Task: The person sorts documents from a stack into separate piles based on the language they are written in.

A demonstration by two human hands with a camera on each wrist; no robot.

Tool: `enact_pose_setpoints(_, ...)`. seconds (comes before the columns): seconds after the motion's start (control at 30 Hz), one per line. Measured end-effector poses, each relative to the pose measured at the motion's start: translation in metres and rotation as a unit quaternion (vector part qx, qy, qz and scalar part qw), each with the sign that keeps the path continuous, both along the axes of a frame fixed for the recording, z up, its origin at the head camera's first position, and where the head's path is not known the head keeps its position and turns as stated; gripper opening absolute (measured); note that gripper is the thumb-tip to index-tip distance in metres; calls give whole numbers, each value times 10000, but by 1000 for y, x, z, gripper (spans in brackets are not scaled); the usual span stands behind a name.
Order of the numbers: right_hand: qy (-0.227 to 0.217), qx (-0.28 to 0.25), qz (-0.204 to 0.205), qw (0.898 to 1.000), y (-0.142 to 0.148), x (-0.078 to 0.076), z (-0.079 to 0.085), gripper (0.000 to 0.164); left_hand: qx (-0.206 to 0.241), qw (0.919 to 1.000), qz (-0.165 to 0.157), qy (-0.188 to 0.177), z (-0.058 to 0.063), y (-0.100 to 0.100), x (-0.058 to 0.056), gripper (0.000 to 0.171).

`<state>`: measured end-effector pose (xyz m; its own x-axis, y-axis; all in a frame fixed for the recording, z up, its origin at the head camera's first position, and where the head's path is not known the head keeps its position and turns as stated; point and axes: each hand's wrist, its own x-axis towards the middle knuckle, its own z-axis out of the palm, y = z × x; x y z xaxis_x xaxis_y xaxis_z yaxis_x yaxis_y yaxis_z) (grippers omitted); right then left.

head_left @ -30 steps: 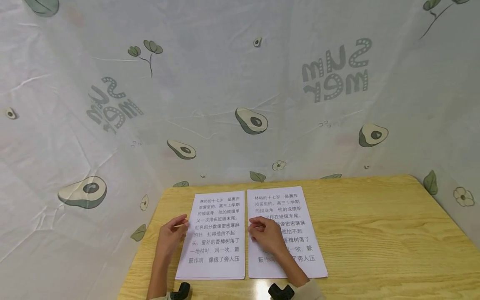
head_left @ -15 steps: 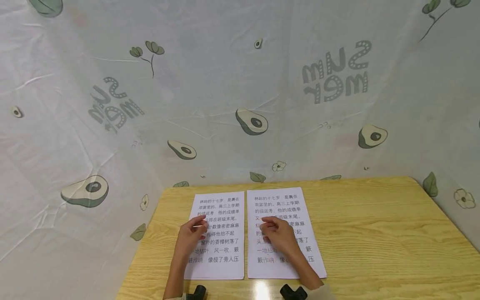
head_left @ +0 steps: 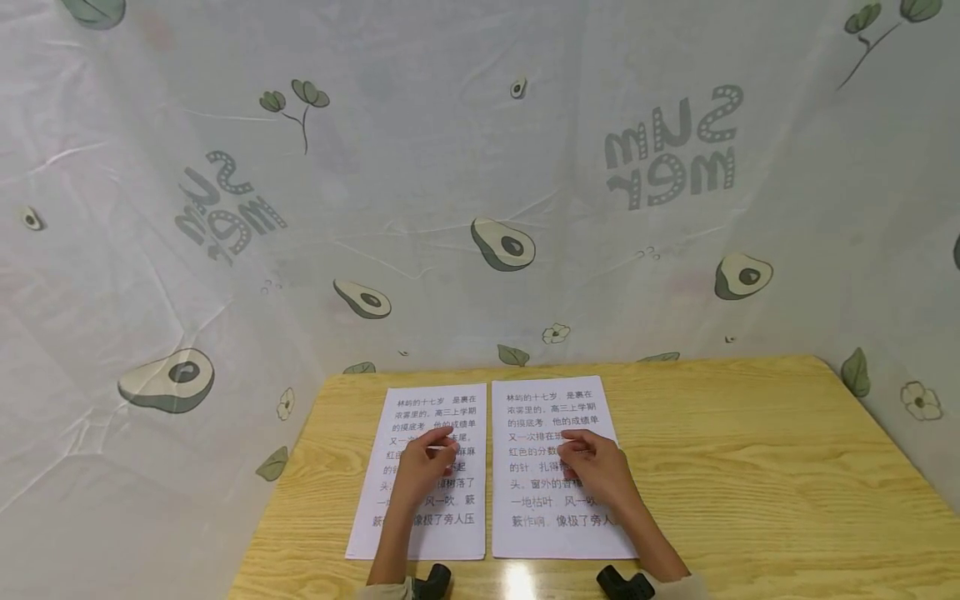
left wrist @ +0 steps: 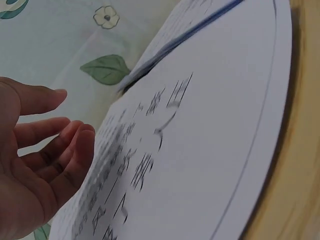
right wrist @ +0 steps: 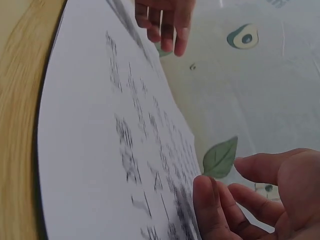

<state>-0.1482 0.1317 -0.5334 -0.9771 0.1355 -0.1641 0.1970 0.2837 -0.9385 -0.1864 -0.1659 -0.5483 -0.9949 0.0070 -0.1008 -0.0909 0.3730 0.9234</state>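
Observation:
Two white paper stacks printed with large Chinese characters lie side by side on the table, the left stack (head_left: 431, 546) and the right stack (head_left: 558, 546). Over the middle of the left one is my left hand (head_left: 425, 462), its fingers loosely bent and holding nothing. My right hand (head_left: 600, 468) hovers above the right half of the other stack, equally relaxed. In the left wrist view, a gap shows between the thumb and fingers of the left hand (left wrist: 45, 160). The right wrist view catches the right hand (right wrist: 250, 200) beside the printed page (right wrist: 80, 125), with the left hand (right wrist: 167, 20) farther off.
The wooden table (head_left: 765, 467) extends to the right of the papers. Behind and to the left hangs a pale curtain (head_left: 420, 183) printed with avocados and leaves. A narrow gap separates the stacks. Dark wrist devices (head_left: 432, 581) sit at both cuffs.
Both hands have drifted right: the left from the left stack's outer edge to its middle, the right from its stack's left edge to its right half. The papers have stayed put.

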Motion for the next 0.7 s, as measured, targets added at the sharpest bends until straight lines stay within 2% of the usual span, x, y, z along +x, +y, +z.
enact_pose_setpoints(0.2,-22,161,-71,9998,25,1,2,40,49,9998,-183,52,-1,18,0,43)
enact_pose_setpoints(0.47,-94,127,-203,9997,53,6,6,43,123,9997,-220,68,-1,40,-1,42)
enact_pose_setpoints(0.57,-85,113,-260,9996,62,8,7,43,218,9993,-251,162,0,46,-2,41)
enact_pose_setpoints(0.7,-61,222,-253,9994,73,8,8,45,173,9995,-220,110,0,51,-2,40)
